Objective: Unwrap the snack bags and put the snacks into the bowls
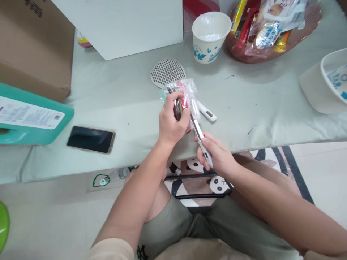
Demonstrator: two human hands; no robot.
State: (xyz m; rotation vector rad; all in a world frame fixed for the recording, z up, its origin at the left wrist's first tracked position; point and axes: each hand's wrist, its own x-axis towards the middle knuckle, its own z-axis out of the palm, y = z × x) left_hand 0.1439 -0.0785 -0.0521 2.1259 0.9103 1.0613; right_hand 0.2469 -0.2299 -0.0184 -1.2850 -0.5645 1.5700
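Note:
My left hand (172,121) is closed around a clear plastic-wrapped packet (187,88) with red, dark and green contents, which I cannot identify. My right hand (218,153) grips a slim white utility knife (201,140). Its tip meets the packet's lower right side, beside my left thumb; whether the plastic is cut there cannot be seen. Under the packet lies a white perforated skimmer (167,70), its round head showing beyond the packet and its handle end to the right. The packet covers its middle.
A phone (91,139) lies left on the cloth-covered table (130,122), near a teal jug (40,115) and a cardboard box (35,50). A white box (130,25), paper cup (210,38) and snack bowl (244,54) stand behind. A white tub (316,85) is at right.

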